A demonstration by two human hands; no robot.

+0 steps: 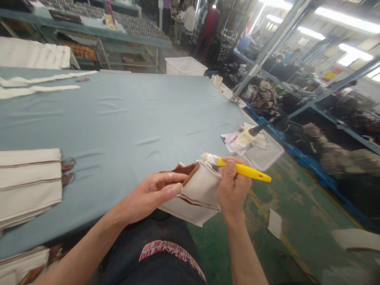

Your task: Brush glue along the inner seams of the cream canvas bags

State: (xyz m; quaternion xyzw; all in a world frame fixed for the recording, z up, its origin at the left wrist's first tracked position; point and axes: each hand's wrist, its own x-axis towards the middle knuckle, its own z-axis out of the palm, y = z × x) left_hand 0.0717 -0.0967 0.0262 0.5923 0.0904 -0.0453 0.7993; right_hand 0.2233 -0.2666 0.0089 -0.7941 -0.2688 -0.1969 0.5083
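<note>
Between my hands is a cream bag piece (204, 184) with brown lining and brown edging, held at the table's near edge. My left hand (160, 192) grips its left side, thumb on the outside and fingers reaching over the opening. In my right hand (236, 182) is a yellow-handled brush (249, 171), pinched between thumb and fingers. Its pale bristles, with white stuff on them, are at the piece's upper corner. My right fingers also lie against the piece's right side; how firmly they hold it is hidden.
On the blue-covered table (166, 114), a stack of cream pieces (29, 182) lies left and cream strips (38, 81) farther back. A bottle with a dark nozzle (245, 138) rests by a clear plastic tray (267, 152) at the right edge. A white bin (185, 65) stands behind. Scraps lie on the floor.
</note>
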